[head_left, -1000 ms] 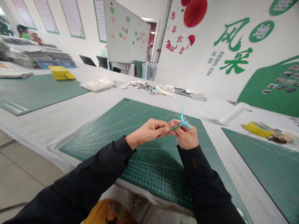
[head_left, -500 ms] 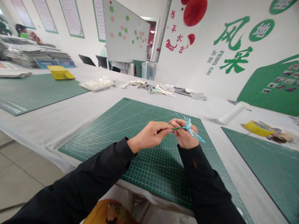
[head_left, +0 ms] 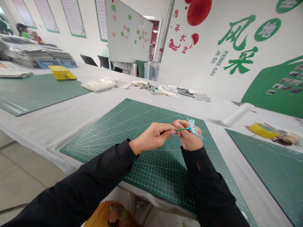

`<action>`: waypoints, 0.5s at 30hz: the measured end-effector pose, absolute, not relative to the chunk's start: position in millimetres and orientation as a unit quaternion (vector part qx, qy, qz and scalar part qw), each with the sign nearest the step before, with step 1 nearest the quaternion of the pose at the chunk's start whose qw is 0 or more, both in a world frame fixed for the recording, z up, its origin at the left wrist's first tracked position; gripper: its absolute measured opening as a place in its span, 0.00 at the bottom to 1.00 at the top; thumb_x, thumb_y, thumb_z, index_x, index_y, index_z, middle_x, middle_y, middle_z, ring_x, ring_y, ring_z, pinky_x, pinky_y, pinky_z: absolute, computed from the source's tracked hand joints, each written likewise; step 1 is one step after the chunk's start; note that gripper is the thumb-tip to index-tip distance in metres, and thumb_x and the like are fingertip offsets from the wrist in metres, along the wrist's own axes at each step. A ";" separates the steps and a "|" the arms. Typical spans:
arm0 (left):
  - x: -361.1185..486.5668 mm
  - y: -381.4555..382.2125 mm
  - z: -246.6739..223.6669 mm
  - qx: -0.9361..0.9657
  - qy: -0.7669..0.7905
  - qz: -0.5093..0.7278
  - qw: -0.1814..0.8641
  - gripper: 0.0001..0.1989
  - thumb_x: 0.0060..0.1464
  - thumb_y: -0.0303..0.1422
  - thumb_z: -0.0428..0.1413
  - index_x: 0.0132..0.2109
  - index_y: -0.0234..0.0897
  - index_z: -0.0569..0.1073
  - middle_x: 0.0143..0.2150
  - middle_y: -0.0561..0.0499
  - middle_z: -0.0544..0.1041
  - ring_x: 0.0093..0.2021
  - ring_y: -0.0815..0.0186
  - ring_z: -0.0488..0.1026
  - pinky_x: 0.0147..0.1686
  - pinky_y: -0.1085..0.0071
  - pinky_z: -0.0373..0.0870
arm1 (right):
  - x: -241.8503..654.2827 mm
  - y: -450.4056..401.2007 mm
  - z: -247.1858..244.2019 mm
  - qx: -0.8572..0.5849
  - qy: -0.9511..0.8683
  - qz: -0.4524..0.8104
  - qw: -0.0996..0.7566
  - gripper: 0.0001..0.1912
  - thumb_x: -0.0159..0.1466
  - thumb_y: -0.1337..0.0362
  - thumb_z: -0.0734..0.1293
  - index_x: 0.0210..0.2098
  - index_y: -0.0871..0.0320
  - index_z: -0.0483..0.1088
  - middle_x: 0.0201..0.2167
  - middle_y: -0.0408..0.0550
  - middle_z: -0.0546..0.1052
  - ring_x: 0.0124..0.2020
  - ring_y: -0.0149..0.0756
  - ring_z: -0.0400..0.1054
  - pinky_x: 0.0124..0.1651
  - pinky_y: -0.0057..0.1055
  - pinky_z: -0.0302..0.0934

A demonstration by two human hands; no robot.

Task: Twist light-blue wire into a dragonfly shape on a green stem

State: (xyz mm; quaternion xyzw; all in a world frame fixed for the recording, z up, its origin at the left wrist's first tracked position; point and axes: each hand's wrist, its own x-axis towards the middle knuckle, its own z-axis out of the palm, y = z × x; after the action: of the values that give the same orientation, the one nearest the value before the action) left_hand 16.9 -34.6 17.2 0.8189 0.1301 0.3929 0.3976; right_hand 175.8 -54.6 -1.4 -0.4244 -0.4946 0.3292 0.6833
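Note:
A blue beaded flower (head_left: 192, 126) with white pearl-like beads and a thin green stem (head_left: 181, 129) is held between my two hands, above a green gridded cutting mat (head_left: 132, 116). My left hand (head_left: 157, 136) pinches the stem's near end between thumb and fingers. My right hand (head_left: 189, 137) is closed around the stem just below the blossom, thumb against the fingers. The blossom points to the right, and a narrow blue pointed strip trails down from it. The fingertips partly hide the stem.
A second cutting mat (head_left: 35, 91) lies at the left with a yellow packet (head_left: 62, 73), a third mat (head_left: 272, 170) at the right. Beyond are a plastic bag (head_left: 100, 84), folded cloths (head_left: 165, 90), a white roll (head_left: 238, 114) and yellow tape (head_left: 263, 130). A person (head_left: 22, 31) sits far left.
The flower has turned about its stem, so its beaded petals face differently and the trailing blue strip looks thinner. Both hands keep their grip in nearly the same place.

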 end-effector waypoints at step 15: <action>17.0 -40.6 19.6 0.806 0.116 0.339 0.471 0.12 0.62 0.33 0.44 0.39 0.30 0.69 0.23 0.58 0.56 0.23 0.75 0.52 0.24 0.75 0.52 | 177.7 -56.5 -2.2 -0.466 -0.473 0.322 0.675 0.10 0.48 0.58 0.74 0.27 0.58 0.77 0.25 0.45 0.76 0.24 0.29 0.66 0.25 0.27 0.60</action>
State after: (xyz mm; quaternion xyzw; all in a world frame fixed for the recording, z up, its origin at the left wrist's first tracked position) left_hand 17.0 -40.6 19.6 0.8059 0.1165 0.3385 0.4715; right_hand 177.7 -56.5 -2.2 -0.4662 -0.4729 0.3220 0.6748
